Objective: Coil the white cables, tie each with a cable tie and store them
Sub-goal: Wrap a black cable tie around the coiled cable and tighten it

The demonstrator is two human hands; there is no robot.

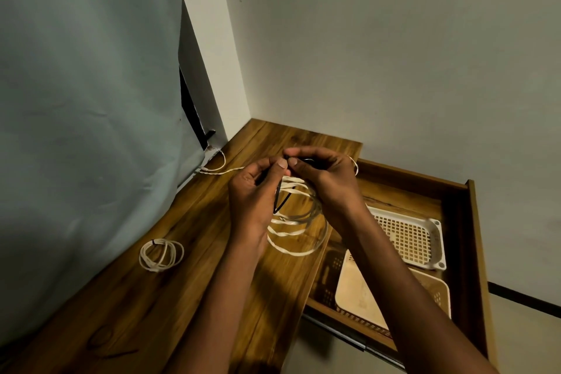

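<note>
Two coils on tabletop (212, 267). Far left, grey cloth (91, 100) hangs at tabletop edge; loose white strand (218, 171) trails from under it. Tied coil (161, 253), black tie on, parked near cloth, clear of work. Left hand (253, 194) pinches black cable tie (280, 197), right hand (324, 176) pinches its head end: both raised so loose coil (299, 222) hangs for threading, likely. Coil reaches tabletop right edge; slip risk. Right, open drawer (473, 237) with white basket (409, 237), tan basket (361, 291): storage room close.

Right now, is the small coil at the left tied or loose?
Tied: the small coil lies on the wooden tabletop, its loops bunched under a dark cable tie.
</note>
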